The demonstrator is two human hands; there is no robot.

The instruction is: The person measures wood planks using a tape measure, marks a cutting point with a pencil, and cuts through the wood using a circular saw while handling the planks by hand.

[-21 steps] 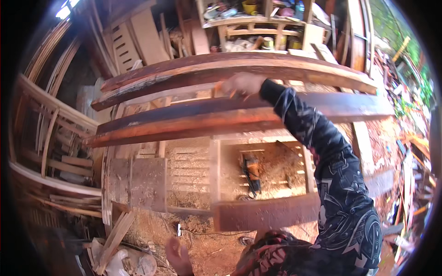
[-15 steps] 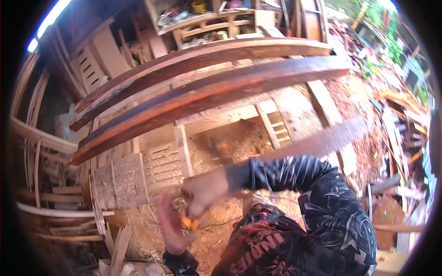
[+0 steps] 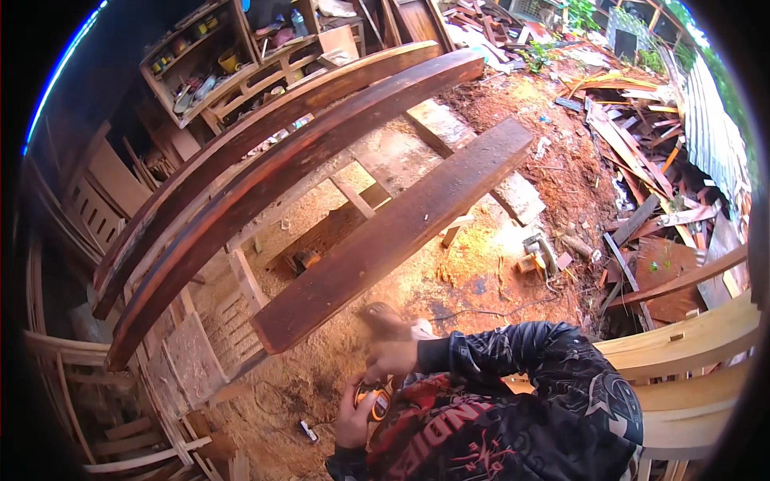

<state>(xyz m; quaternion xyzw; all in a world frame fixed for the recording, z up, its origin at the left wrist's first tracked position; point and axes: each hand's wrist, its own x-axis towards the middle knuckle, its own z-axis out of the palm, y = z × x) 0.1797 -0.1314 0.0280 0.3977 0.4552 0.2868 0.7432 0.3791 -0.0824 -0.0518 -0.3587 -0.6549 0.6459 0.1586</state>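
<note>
My left hand (image 3: 350, 418) is wrapped round an orange and black tape measure (image 3: 372, 404), held low in front of my body. Right above it, my right hand (image 3: 393, 358) has its fingers drawn together at the tape measure's top. What those fingers pinch, if anything, is too small to make out. Just beyond both hands lies a thick reddish-brown plank (image 3: 393, 232), slanting from lower left to upper right across the supports. Small bits of debris dot its upper face.
Two long dark beams (image 3: 293, 164) lie farther off, beyond the plank. A circular saw (image 3: 539, 256) sits on the sawdust-strewn ground at right, near a cable. An orange and black tool (image 3: 306, 260) lies behind the plank. Scrap wood (image 3: 634, 152) is heaped at far right.
The view has swung right, bringing the whole plank and the saw into sight. My hands have come closer to my body. My left hand's fingers, spread before, now wrap the tape measure.
</note>
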